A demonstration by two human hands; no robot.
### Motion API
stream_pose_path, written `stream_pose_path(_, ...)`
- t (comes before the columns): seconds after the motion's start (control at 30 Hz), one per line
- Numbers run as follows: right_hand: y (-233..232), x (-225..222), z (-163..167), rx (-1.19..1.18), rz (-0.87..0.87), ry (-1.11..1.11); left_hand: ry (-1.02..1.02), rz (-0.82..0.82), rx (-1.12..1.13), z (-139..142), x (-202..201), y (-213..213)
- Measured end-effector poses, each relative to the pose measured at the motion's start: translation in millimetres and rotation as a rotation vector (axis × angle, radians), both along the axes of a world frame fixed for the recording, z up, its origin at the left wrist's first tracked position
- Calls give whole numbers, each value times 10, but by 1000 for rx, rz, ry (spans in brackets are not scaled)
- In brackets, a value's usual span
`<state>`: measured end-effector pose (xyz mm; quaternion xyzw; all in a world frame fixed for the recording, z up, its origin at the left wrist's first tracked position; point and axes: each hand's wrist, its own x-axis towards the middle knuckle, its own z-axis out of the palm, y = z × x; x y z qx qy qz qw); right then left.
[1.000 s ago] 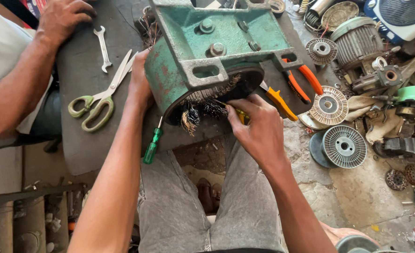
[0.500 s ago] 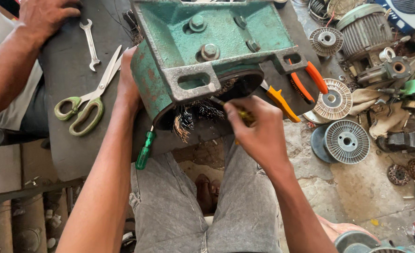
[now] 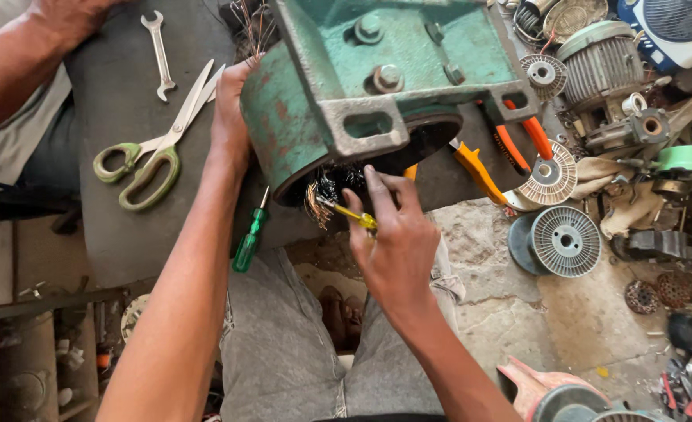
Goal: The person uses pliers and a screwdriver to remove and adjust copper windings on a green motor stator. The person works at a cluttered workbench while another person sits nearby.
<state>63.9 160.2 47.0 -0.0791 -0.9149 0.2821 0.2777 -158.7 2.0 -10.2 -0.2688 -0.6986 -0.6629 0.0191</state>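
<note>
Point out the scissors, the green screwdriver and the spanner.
scissors [image 3: 176, 134]: head view, on the pivot.
green screwdriver [image 3: 246, 244]: head view, on the handle.
spanner [image 3: 159, 55]: head view, on the shaft.

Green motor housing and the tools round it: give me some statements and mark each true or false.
1. The left hand rests on the side of the green motor housing. True.
2. The right hand holds a red hammer. False: it holds a thin yellow-handled tool at the windings.
3. The green-handled scissors lie on the dark work surface. True.
4. The green screwdriver is in the left hand. False: it lies loose.
</note>
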Motion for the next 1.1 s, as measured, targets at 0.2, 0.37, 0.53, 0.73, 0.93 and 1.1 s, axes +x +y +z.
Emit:
stream_pose_path(0.2, 84, -54, 70, 19, 67, 27, 49, 32, -54, -114, -106, -30)
stream_pose_path(0.37, 37, -74, 88, 42, 34, 1, 83, 70, -72, -149, -100, -33)
stream_pose_path(0.53, -32, -69, 62, 48, 18, 5, 86, 48, -25, -136, -121, -8)
stream_pose_path(0.73, -86, -47, 9, 79, 13, 46, 73, 20, 20, -200, -134, -9)
stream_pose_path(0.93, 165, 36, 115, -136, 155, -58, -49, -70, 61, 51, 12, -19)
stream_pose_path(1.1, 433, 11, 218, -212, 286, -154, -299, 264, -55, 693, 372, -130)
